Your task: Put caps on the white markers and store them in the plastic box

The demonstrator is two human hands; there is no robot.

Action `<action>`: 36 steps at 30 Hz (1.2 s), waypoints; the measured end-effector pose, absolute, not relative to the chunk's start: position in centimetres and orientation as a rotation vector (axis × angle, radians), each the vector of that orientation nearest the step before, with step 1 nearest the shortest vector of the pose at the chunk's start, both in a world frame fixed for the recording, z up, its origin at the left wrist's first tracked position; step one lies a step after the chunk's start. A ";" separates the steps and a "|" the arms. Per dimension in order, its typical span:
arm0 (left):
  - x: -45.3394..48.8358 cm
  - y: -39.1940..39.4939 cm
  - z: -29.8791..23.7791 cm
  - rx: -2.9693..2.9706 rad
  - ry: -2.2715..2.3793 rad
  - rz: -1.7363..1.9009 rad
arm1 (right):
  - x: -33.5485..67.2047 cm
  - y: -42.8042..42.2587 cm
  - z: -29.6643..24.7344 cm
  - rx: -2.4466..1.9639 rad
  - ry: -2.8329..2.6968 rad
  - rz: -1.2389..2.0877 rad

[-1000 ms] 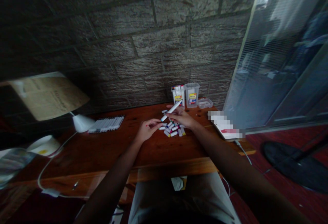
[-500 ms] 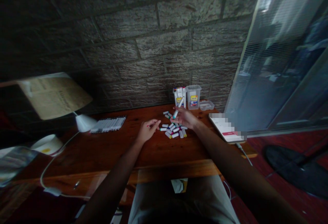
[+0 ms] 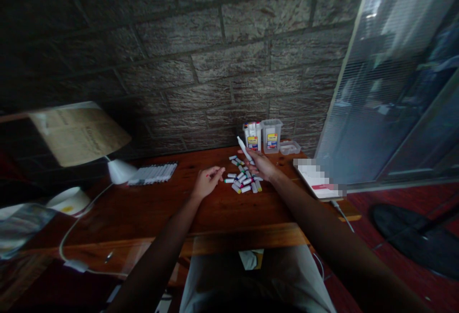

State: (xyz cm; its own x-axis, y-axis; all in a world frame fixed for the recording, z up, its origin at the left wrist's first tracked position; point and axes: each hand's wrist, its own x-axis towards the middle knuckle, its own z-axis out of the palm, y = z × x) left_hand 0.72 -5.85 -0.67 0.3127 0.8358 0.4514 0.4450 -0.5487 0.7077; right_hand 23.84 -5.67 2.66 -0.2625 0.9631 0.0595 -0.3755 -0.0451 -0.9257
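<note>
My right hand [image 3: 263, 166] is closed around a white marker [image 3: 244, 148], which tilts up and to the left with its narrow end free. Below that hand lies a loose heap of short white pieces with coloured ends [image 3: 245, 188], which look like marker caps. At the heap's left side, my left hand [image 3: 207, 183] hovers over the wood with thumb and fingers pinched together. A small red spot shows at its fingers, but whatever they may hold is too small to make out. Further left, a row of white markers [image 3: 154, 173] lies side by side on the table.
Behind the heap stand a clear box filled with markers [image 3: 252, 137], another clear box [image 3: 271, 137] and a clear lid [image 3: 289, 147]. A lamp [image 3: 81, 134] and a white bowl [image 3: 69, 201] are left on the table [image 3: 215, 212]. A partly blurred-out white device [image 3: 319, 179] lies right.
The marker in my right hand has turned from leaning right to leaning left, and its teal end no longer shows. My left hand has stayed nearly still.
</note>
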 end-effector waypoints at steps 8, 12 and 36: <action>0.7 -5.7 -0.9 2.107 1.122 1.137 | 24.0 -5.7 2.7 -0.773 -1.097 1.443; 0.7 -5.7 -0.9 2.112 1.135 1.124 | 23.9 -5.6 2.5 -0.841 -1.117 1.395; 0.6 -5.6 -0.8 2.132 1.132 1.144 | 23.8 -5.1 2.5 -0.923 -1.077 1.295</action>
State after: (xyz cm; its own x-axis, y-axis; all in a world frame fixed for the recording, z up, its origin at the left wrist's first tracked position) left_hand 0.60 -5.63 -0.84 0.3135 0.8338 0.4545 0.4458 -0.5518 0.7048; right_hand 23.78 -5.14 2.47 -0.0321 0.9953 0.0915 -0.2714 0.0794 -0.9592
